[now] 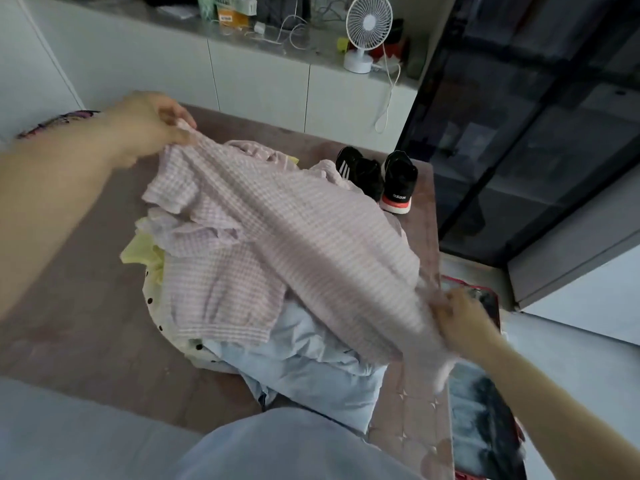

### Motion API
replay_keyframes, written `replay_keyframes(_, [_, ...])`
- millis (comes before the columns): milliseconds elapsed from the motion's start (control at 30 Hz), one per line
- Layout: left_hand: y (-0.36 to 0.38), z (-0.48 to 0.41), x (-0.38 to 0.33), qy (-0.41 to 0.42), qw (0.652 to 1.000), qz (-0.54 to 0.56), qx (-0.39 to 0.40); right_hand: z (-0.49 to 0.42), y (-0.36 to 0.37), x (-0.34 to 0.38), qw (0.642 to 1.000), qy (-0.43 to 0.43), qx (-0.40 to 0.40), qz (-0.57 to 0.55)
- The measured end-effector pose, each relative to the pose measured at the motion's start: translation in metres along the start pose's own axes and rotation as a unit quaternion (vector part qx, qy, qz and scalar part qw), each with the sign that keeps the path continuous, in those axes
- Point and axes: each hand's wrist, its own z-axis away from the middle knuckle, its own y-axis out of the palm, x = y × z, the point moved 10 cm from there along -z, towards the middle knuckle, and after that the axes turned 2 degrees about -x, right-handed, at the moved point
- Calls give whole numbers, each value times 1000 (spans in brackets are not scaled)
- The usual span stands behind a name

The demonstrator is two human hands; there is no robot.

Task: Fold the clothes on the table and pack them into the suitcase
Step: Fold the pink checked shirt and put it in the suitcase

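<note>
1. Soft, dim, even indoor light; no hard shadows on the table (86,306).
2. Motion blur smears the left hand (145,126), the right hand (460,323) and the checked shirt (277,237) stretched between their fingers.
3. Wide-angle distortion bends the cabinet (259,81) lines.
4. The dark glass panel (536,133) shows faint reflections.

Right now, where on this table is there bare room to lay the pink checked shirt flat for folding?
Bare table left of the clothes pile, toward your left hand. Crowded: the pile in the middle, black shoes at the far right, suitcase beside your right hand.
</note>
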Motion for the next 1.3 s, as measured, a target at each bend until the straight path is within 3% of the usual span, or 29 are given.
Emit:
replay_keyframes(67, [12, -8, -11, 29, 996, -88, 12, 28, 59, 1, 977, -22, 192, 91])
replay_keyframes(133, [36, -10, -12, 56, 982, -177, 33, 41, 75, 13, 945, -49, 275, 171])
replay_keyframes(200, [50, -9, -10, 77, 977, -195, 35, 22, 50, 47, 935, -115, 214, 258])
replay_keyframes(300, [46, -7, 3, 64, 986, -153, 1, -20, -4, 109, 946, -141, 90, 278])
replay_keyframes(400, [42, -5, 27, 28, 994, -107, -9, -55, -36, 178, 960, -198, -10, 200])
replay_keyframes(467, [45, 3, 47, -8, 994, -104, 27, -76, -37, 222, 957, -252, -57, 132])
replay_keyframes(567, [51, 18, 79, -63, 989, -83, 105, -108, -4, 266, 934, -333, -41, 122])
replay_keyframes(667, [50, 31, 96, -67, 986, -67, 133, -130, 40, 273, 878, -378, -12, 293])
replay_keyframes(767, [39, 39, 96, -54, 982, -66, 171, -140, 51, 270, 830, -353, 15, 432])
replay_keyframes(833, [27, 39, 92, -48, 981, -43, 185, -141, 37, 268, 847, -342, 55, 402])
replay_keyframes(900, [17, 37, 87, -37, 981, 0, 193, -137, 13, 258, 896, -325, 126, 276])
replay_keyframes(967, [9, 27, 81, -27, 981, 39, 186, -139, -22, 241, 927, -291, 148, 187])
replay_keyframes(1133, [11, -30, 60, 19, 980, -121, 156, -129, -81, 197, 955, -191, 221, 51])
replay_keyframes(1200, [19, -58, 45, 29, 974, -172, 143, -131, -101, 186, 965, -163, 207, 0])
replay_keyframes(1300, [24, -100, 14, 53, 973, -218, 52, -158, -136, 179, 989, -126, 31, -64])
